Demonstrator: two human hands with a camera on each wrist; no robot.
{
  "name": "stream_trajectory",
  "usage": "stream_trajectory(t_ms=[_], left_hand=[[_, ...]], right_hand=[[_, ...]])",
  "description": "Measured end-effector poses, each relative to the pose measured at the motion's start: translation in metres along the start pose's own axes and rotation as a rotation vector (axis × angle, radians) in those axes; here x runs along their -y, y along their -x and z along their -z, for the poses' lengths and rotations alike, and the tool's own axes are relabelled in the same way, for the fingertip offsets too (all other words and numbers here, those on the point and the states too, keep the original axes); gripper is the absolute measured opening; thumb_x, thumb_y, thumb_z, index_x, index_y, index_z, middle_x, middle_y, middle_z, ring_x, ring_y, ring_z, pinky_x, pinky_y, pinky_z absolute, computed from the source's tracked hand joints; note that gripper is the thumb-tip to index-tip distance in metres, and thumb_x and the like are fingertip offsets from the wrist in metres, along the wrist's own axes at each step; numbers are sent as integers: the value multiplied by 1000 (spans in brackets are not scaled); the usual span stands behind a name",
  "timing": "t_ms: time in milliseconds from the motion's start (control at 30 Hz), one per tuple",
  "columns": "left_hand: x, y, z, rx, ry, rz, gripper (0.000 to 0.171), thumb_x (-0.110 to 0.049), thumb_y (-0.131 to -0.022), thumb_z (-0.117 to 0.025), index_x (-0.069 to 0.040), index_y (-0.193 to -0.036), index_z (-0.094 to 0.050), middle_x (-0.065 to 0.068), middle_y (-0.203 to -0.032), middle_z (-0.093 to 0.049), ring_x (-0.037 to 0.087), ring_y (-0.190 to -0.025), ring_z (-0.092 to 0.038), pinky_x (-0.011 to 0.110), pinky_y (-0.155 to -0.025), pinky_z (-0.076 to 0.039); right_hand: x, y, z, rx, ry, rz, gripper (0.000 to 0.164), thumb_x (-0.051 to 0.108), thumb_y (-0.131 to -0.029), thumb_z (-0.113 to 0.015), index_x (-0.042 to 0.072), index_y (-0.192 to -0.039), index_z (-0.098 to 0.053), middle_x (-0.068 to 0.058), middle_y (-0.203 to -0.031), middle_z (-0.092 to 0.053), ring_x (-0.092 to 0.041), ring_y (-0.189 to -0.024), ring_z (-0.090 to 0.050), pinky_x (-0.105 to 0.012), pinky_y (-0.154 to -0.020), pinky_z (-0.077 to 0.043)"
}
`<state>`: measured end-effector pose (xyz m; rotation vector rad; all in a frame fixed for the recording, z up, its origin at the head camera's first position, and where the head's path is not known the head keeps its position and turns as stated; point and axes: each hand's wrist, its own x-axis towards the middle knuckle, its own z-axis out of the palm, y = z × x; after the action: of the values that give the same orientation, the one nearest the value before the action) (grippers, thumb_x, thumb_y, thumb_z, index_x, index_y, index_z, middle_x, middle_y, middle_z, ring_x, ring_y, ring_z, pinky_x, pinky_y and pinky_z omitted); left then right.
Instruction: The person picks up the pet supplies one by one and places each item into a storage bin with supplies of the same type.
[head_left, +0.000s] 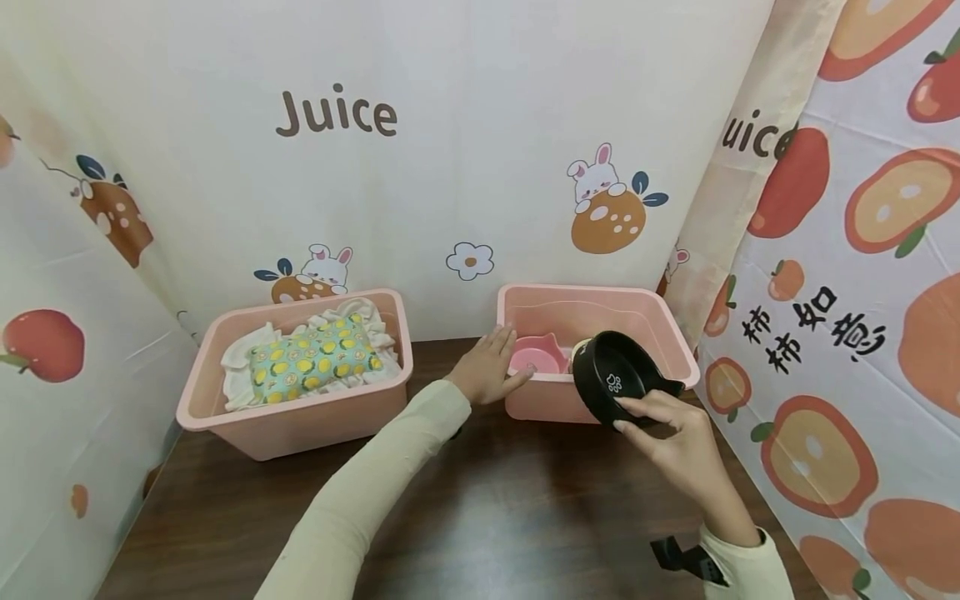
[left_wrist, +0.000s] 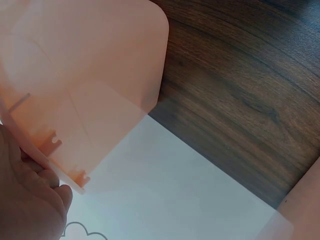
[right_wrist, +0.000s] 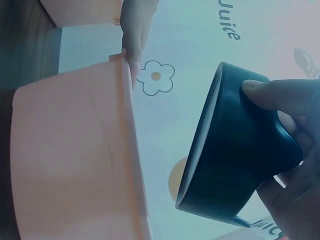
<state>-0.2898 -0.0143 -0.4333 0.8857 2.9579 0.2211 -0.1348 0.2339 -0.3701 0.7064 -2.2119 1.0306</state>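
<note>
My right hand (head_left: 678, 442) pinches a black bowl (head_left: 609, 367) with a pointed ear and a white paw print, thumb and fingers on its near right side. Tilted, the bowl is above the front rim of the right pink bin (head_left: 600, 297). In the right wrist view, the black bowl (right_wrist: 232, 150) is apart from the bin wall. My left hand (head_left: 483, 367) holds that bin's rim at its left front corner, fingers curled over the edge in the left wrist view. Inside the bin lies a pink cat-eared bowl (head_left: 538, 354); a pale yellow piece beside it is mostly hidden.
A second pink bin (head_left: 300, 417) stands at the left, holding a lemon-print cushion (head_left: 315, 358) with white ruffles. Both bins are on a dark wooden table (head_left: 480, 517), against a printed curtain (head_left: 465, 167) at the back. Fruit-print cloth (head_left: 817, 408) hangs close on the right.
</note>
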Motion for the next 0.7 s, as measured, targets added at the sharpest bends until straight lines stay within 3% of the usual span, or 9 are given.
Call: stream_trajectory(t_ms=[233, 500, 700], left_hand=[[0, 0, 1, -7, -3, -3, 84, -65, -96, -25, -4, -153, -16, 11, -161, -12, 26, -148, -9, 39, -118, -16], [0, -1, 1, 9, 23, 6, 81, -60, -97, -31, -5, -154, -14, 9, -161, -8, 25, -148, -5, 38, -118, -12], [0, -1, 2, 26, 30, 11, 83, -64, -96, -27, -7, -154, -11, 8, -162, -6, 24, -148, -4, 37, -118, -12]], right_hand=[[-29, -9, -6, 48, 16, -39, 34, -10, -64, -83, 3, -96, -76, 4, -74, -66, -1, -67, -58, -12, -55, -49], [-39, -33, -21, 73, 63, -9, 32, -6, -68, -82, 6, -98, -77, 3, -77, -67, -8, -67, -55, -15, -55, -45], [-51, -54, -35, 89, 103, 5, 28, -4, -68, -83, 4, -95, -77, 0, -75, -66, -9, -64, -54, -20, -53, -41]])
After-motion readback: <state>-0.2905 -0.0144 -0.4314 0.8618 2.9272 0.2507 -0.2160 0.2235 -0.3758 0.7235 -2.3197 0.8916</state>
